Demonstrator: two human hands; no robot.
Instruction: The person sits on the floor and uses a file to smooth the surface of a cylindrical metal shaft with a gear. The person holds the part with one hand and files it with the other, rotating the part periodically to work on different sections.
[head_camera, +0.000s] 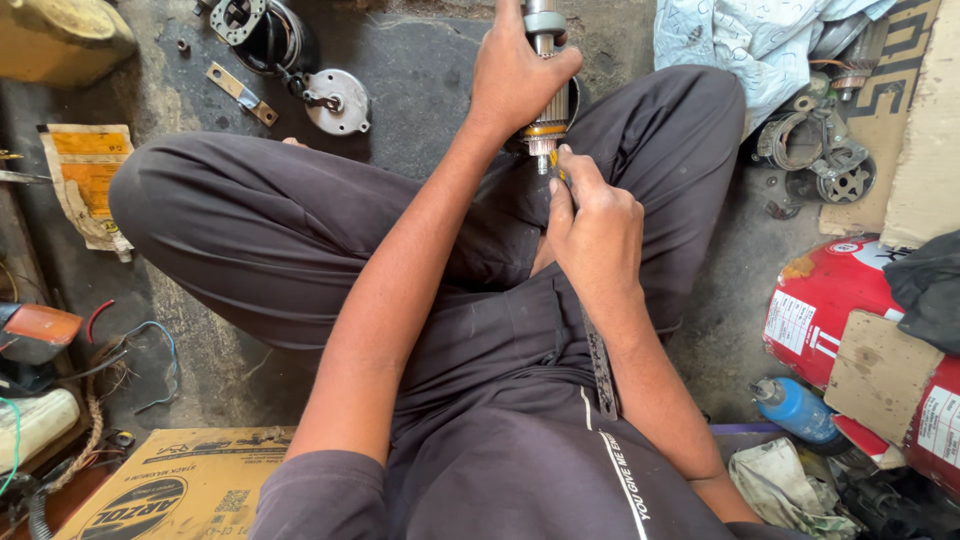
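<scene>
Upper centre of frame: left hand (517, 75) clamped around a cylindrical metal motor armature with a steel shaft and copper-coloured band (547, 95), held upright above the crossed legs, likely to steady it and present its lower end. Just below, right hand (592, 225) closed on a long flat dark metal strip, probably a file or blade (600, 365), its tip touching the armature's bottom end; the strip runs back along the forearm. Upper left on the concrete floor (430, 70): round grey metal end cover (337, 100). Right edge: red cylinder with labels (815, 300).
</scene>
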